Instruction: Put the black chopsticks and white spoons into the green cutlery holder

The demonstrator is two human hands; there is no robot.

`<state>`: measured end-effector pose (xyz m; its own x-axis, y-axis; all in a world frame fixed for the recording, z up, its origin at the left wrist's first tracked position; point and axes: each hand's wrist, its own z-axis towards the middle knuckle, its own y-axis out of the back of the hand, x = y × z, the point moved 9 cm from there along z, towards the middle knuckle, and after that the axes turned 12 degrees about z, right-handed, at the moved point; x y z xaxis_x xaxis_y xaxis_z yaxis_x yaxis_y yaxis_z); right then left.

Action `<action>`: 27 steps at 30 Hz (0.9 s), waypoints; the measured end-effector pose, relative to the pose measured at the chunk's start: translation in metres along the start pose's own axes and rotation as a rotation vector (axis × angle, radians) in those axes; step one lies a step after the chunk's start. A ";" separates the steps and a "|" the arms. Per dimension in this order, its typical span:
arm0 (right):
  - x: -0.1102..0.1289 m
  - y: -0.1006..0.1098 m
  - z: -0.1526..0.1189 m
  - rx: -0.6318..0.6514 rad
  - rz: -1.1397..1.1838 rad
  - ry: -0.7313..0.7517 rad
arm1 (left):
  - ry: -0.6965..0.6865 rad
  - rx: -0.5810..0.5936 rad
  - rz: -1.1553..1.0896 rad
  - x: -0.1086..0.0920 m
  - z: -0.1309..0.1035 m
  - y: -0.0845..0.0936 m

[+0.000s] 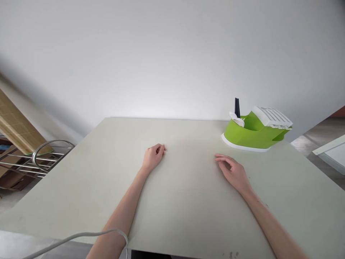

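My left hand (154,157) rests on the pale table (185,216), fingers curled into a loose fist with nothing visible in it. Lying on its side to the right, my right hand (234,172) has its fingers stretched out and a gap beside the thumb; it holds nothing. Just beyond it stands a green utensil holder (246,136) on a white base, apart from the fingers. White spoons (237,119) and black chopsticks (237,107) stick up from its left end. A white slotted piece (273,117) sits over its right end.
A white wall (172,61) rises behind the table's far edge. Left of the table is a metal rack (40,158) with a wooden board (18,122) leaning on it. A grey cable (81,235) crosses over my left forearm. A white-edged piece (331,151) shows at far right.
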<state>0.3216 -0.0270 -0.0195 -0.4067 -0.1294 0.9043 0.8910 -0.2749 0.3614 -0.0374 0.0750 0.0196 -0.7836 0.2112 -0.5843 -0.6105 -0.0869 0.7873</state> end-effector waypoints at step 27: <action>0.001 -0.004 0.001 0.012 -0.013 0.027 | -0.002 -0.001 0.025 0.003 0.003 0.001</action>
<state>0.3179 -0.0247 -0.0194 -0.4236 -0.1517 0.8931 0.8878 -0.2652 0.3761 -0.0399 0.0786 0.0199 -0.7986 0.2107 -0.5637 -0.5905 -0.0933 0.8017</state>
